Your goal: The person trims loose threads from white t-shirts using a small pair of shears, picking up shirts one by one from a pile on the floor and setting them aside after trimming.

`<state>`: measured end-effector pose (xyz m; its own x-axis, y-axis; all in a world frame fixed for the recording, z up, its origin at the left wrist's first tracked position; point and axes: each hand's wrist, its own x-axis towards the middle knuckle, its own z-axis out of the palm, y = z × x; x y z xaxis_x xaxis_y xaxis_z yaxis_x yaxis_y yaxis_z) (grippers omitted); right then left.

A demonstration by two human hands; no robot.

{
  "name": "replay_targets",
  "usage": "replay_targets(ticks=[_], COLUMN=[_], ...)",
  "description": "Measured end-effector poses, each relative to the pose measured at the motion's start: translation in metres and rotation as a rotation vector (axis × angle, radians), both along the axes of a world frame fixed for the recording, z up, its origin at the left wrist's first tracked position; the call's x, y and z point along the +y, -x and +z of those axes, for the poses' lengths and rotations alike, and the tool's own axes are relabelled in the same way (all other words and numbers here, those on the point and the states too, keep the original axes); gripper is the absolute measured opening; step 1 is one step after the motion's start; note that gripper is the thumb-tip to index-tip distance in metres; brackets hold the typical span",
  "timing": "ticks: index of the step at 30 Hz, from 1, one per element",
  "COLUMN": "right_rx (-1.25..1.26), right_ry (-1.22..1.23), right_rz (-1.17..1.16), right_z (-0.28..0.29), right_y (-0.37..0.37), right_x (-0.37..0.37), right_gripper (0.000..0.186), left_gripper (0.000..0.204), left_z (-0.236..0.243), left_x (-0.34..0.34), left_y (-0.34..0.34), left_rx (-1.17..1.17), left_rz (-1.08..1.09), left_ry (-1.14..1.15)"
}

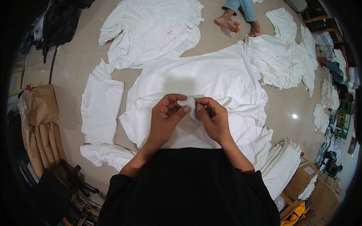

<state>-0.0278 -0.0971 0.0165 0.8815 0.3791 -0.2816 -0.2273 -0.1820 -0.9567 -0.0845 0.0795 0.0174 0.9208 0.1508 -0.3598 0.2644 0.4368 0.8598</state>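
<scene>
White fabric (191,103) between hands (163,119) (216,121) (both bare)

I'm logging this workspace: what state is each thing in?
Left hand: pinching white fabric
Right hand: pinching the same fabric; small dark object in it, unclear
White cloth beneath the hands: spread, wrinkled
Left-side cloth: folded, lying flat
Upper-left garments: loosely piled
Upper-right garments: heaped, creased
</scene>
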Motion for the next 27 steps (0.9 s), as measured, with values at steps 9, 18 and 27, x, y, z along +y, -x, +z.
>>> replay_targets(ticks=[9,18,27], right_rx=[0.057,0.370,0.999], right_ry=[-0.052,-0.257,-0.526], right_rz=[-0.045,-0.054,0.143], right_z=[0.008,0.020,0.039], right_y=[0.003,0.003,0.001], right_x=[-0.001,-0.010,-0.015], right_gripper=[0.015,0.023,0.043], left_gripper=[0.013,0.009,0.009], left_z=[-0.016,-0.021,-0.018], left_x=[-0.004,-0.003,-0.002], left_y=[0.003,0.006,0.008], left_rx=[-0.038,-0.039,-0.052], left_rz=[0.035,-0.006,-0.019], left_ry=[-0.119,-0.145,-0.173])
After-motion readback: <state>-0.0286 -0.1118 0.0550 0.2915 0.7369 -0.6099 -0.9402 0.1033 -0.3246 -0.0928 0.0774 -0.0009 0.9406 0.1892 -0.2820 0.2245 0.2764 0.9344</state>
